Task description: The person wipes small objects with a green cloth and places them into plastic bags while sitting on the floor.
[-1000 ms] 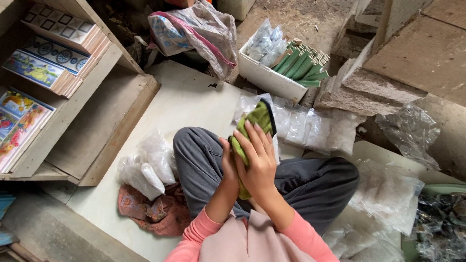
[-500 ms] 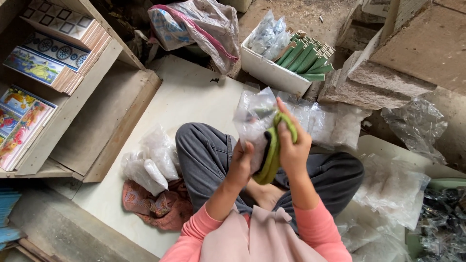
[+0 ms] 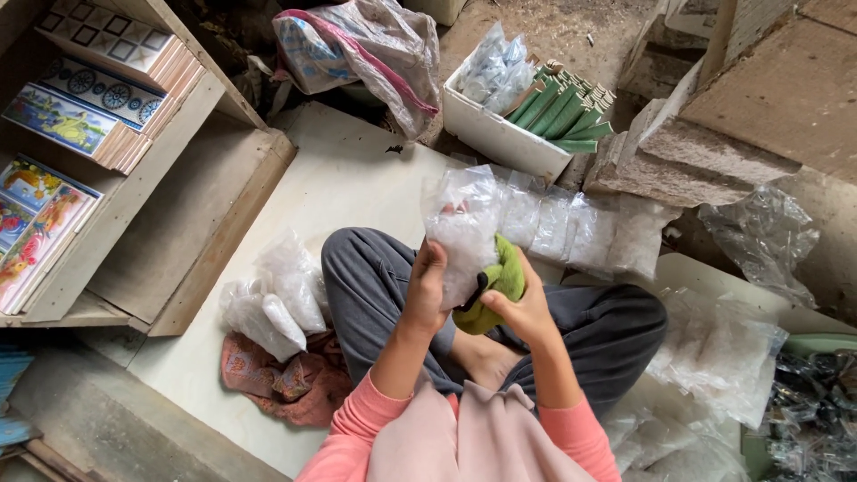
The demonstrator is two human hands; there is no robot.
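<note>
Stacked decorated tiles (image 3: 85, 107) are seen on a wooden shelf (image 3: 205, 223) at far left, with filled clear bags (image 3: 272, 299) beside a crumpled cloth (image 3: 286, 379). Above the lap, a clear plastic bag (image 3: 460, 223) is gripped by the left hand (image 3: 427, 290), fingers closed on it. Just beside it, a green folded bundle (image 3: 495, 286) is clasped by the right hand (image 3: 527, 312). Further right, a white box (image 3: 500, 138) of green rolls is set.

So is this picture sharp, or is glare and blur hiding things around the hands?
Head view: soft, even daylight, no hard shadows. The left hand and the clear plastic bag it holds look slightly smeared. The right hand and its green bundle read clearly. Shiny plastic at right glints, and edges bow a little.
</note>
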